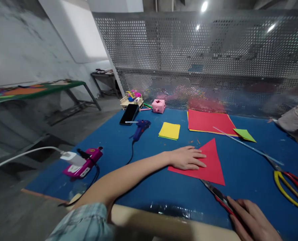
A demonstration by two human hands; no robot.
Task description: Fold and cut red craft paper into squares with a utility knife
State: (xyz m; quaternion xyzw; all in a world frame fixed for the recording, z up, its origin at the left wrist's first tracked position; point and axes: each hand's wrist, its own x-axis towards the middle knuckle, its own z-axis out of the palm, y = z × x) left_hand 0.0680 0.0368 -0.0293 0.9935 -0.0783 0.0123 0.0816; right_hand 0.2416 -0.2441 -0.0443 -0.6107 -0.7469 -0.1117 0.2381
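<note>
My left hand lies flat, fingers spread, on a folded red paper triangle, pressing it against the blue tabletop. In my right hand is a pair of scissors with red-and-black handles. Their blades point up and left, and the tips meet or pass under the lower edge of the red paper; I cannot tell which. The fingers are wrapped round the handles, which are partly hidden.
Behind lie yellow square papers, red sheets and a green paper piece. A clear glue stick and other scissors are right. Left are a glue gun, phone and power strip. A pink cube stands farther back.
</note>
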